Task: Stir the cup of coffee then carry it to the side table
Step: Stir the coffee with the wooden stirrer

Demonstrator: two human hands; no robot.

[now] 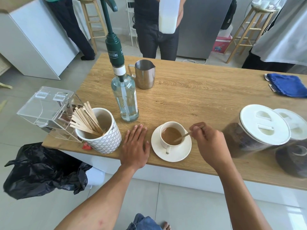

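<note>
Right now the cup of coffee (172, 134) sits on its saucer (171, 155) at the near edge of the wooden counter (199, 97), between the two hands. The right hand (209, 141) is just to the right of the cup, its grip pressed together on the upper end of a wooden stir stick (183, 136); the stick's long axis slants down and to the left from the fingers into the coffee, its lower end under the surface on the near right side of the cup. The left hand (135, 146) lies flat on the counter with fingers spread and holds nothing; its thumb side is just beside the saucer's left rim, though I cannot tell whether it touches. The cup's handle points toward the near edge, straight at the person, so it lies about midway between the hands; the right hand, already over the cup, looks the likelier one for the lift once the stick is set aside, but that is a judgement. How full the cup is matters for carrying: the coffee sits a little below the rim. Several things are unclear. The side table is nowhere in view, so its direction cannot be told. The stick's submerged tip is hidden, the fingertips pinching it are partly covered by the knuckles, and the two lidded jars (259, 130) at the right are blurred at the frame's edge.
</note>
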